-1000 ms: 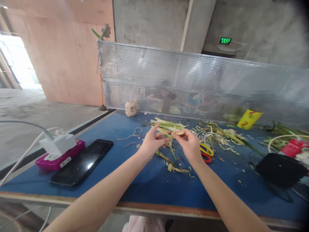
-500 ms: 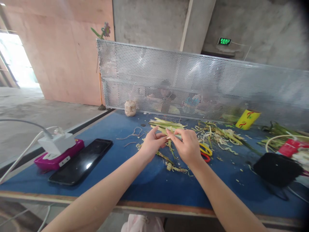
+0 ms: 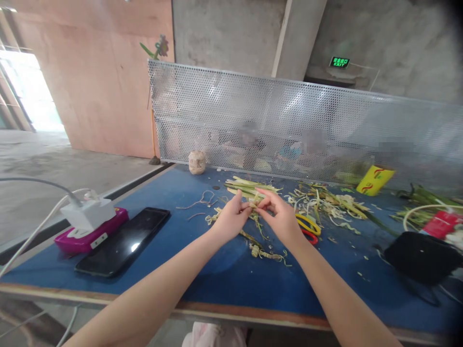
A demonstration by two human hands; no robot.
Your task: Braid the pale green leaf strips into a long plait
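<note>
My left hand (image 3: 230, 215) and my right hand (image 3: 281, 218) meet over the middle of the table. Their fingertips are pinched on a small pale green plant strip (image 3: 254, 204), which looks bunched or folded; its ends are hard to make out. Just behind the fingers lies a bundle of flat pale green plant strips (image 3: 243, 183). A braided-looking length of dried plant strip (image 3: 268, 253) rests on the table in front of the hands. Scissors with yellow and red handles (image 3: 310, 224) lie beside my right wrist, partly hidden by it.
A black phone (image 3: 125, 241) and a purple power strip (image 3: 81, 245) with white plugs lie left on the blue table (image 3: 202, 277). Plant scraps (image 3: 327, 202), a yellow packet (image 3: 375, 180) and a black object (image 3: 421, 258) are right. A perforated metal screen (image 3: 224, 106) stands behind, people beyond it.
The strip between my fingertips was longer and flatter; now it is bunched up. My right index finger has lifted and stretched forward. The view has shifted slightly.
</note>
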